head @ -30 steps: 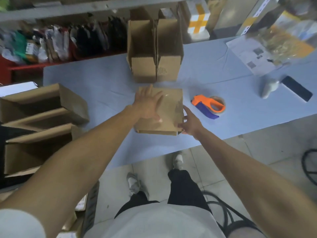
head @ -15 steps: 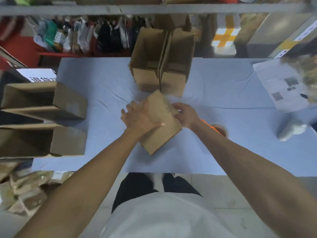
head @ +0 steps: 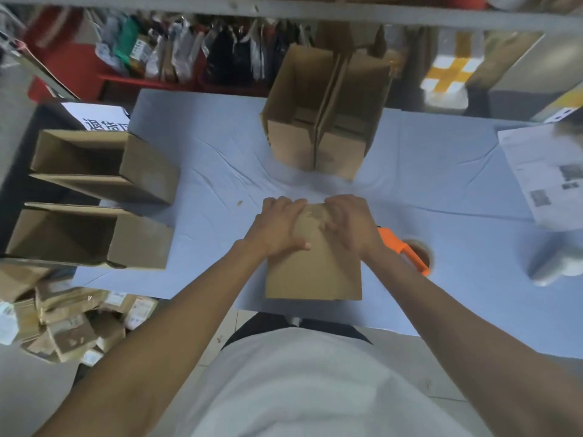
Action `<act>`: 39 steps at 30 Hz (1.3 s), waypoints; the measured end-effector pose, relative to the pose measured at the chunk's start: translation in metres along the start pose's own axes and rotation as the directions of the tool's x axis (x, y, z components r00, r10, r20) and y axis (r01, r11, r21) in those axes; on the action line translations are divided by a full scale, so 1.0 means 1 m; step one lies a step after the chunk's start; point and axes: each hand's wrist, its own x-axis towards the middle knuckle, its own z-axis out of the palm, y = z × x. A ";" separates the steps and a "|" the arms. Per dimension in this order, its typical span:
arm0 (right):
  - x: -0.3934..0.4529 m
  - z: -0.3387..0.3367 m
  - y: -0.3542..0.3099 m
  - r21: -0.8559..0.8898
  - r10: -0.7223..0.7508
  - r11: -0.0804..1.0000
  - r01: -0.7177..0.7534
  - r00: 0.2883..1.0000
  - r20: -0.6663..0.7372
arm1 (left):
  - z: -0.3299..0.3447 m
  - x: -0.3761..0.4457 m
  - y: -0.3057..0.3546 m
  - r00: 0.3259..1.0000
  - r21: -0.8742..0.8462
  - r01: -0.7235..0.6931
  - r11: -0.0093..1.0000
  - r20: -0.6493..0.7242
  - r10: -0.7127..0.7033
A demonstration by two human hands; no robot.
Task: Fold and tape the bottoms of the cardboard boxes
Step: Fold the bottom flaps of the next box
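A small brown cardboard box [head: 314, 272] sits near the front edge of the blue-covered table [head: 220, 171]. My left hand [head: 279, 227] grips its far left top, fingers curled over the far edge. My right hand [head: 350, 223] grips the far right top the same way. An orange tape dispenser [head: 407, 252] lies just right of the box, partly hidden behind my right wrist. Two open boxes [head: 325, 143] stand together at the table's far middle.
Two open boxes [head: 94, 200] lie on their sides at the table's left end. Printed papers [head: 549, 178] and a grey object [head: 555, 263] lie at the right. Packed shelves run behind the table. Small parcels [head: 63, 326] are piled on the floor at left.
The box was turned from a skewed angle to square with the table edge. Both hands shifted to its far top edge. The view moved closer over the table.
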 end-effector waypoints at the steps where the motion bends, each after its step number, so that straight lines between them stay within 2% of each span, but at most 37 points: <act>1: -0.002 0.000 -0.003 0.016 0.025 1.000 -0.025 0.999 0.021 | -0.002 0.003 0.002 1.000 0.001 -0.001 1.000 0.024 0.001; 4: -0.007 0.000 -0.009 0.002 0.048 0.999 -0.048 0.999 0.017 | 0.001 0.001 0.003 0.997 0.055 -0.011 0.998 0.071 0.007; 7: -0.010 0.006 -0.015 -0.145 0.023 0.989 -0.007 0.994 0.108 | 0.012 -0.008 -0.003 0.996 0.138 -0.038 0.990 0.081 0.027; 8: -0.010 0.008 -0.014 -0.194 0.034 0.981 -0.004 0.988 0.151 | 0.014 -0.009 -0.005 0.998 0.118 -0.047 0.992 0.049 0.042; 10: -0.008 0.005 -0.011 -0.276 0.069 0.961 -0.029 0.989 0.134 | 0.015 -0.006 -0.006 0.995 -0.001 -0.085 0.996 -0.051 0.085; 12: -0.005 -0.004 -0.012 -0.238 0.172 0.960 -0.150 0.983 0.072 | 0.014 0.003 -0.003 0.989 -0.164 -0.101 0.981 -0.126 0.080; 13: -0.002 -0.008 -0.013 -0.143 0.215 0.968 -0.207 0.976 0.043 | 0.014 0.008 -0.001 0.988 -0.242 -0.088 0.966 -0.148 0.053; 16: 0.005 -0.011 -0.010 0.025 0.280 0.958 -0.284 0.953 0.114 | 0.008 0.026 0.006 0.992 -0.425 0.026 0.905 -0.103 -0.077; 18: 0.005 -0.010 -0.007 0.125 0.281 0.946 -0.298 0.950 0.135 | 0.003 0.037 0.008 0.988 -0.499 0.122 0.858 -0.019 -0.152; 20: 0.003 -0.007 -0.006 0.071 0.217 0.972 -0.224 0.972 0.091 | -0.002 0.044 0.009 0.986 -0.513 0.137 0.847 -0.006 -0.164; 22: -0.001 -0.003 -0.008 -0.105 0.102 0.990 -0.096 0.993 0.055 | -0.003 0.044 0.011 0.994 -0.451 0.039 0.892 -0.073 -0.080; 23: -0.002 -0.001 -0.008 -0.132 0.059 0.990 -0.053 0.997 0.041 | 0.002 0.042 0.010 0.994 -0.380 -0.030 0.925 -0.111 -0.013; 25: -0.004 -0.001 -0.004 -0.051 0.044 0.998 -0.041 0.998 0.054 | 0.015 0.033 0.008 0.982 -0.202 -0.124 0.971 -0.167 0.091; 29: -0.010 -0.007 0.001 0.175 0.111 0.976 -0.125 0.990 0.091 | 0.023 0.011 0.006 0.924 -0.035 -0.242 0.970 -0.312 0.220; 30: -0.010 -0.008 0.001 0.232 0.159 0.957 -0.175 0.983 0.087 | 0.024 0.004 0.007 0.939 0.034 -0.215 0.976 -0.266 0.216; 32: -0.008 -0.010 0.000 0.294 0.229 0.924 -0.243 0.970 0.082 | 0.031 -0.012 0.012 0.998 0.108 -0.029 0.994 -0.054 0.035; 34: -0.004 -0.011 -0.002 0.318 0.247 0.912 -0.258 0.966 0.074 | 0.041 -0.019 0.019 0.992 0.032 0.119 0.992 0.041 -0.120; 36: -0.005 -0.012 -0.002 0.363 0.296 0.885 -0.290 0.954 0.041 | 0.043 -0.012 0.023 0.996 0.008 0.093 0.996 0.008 -0.093; 39: -0.020 -0.012 -0.001 0.462 0.453 0.799 -0.384 0.891 -0.042 | 0.025 0.013 0.017 0.990 0.050 -0.140 0.989 0.024 0.139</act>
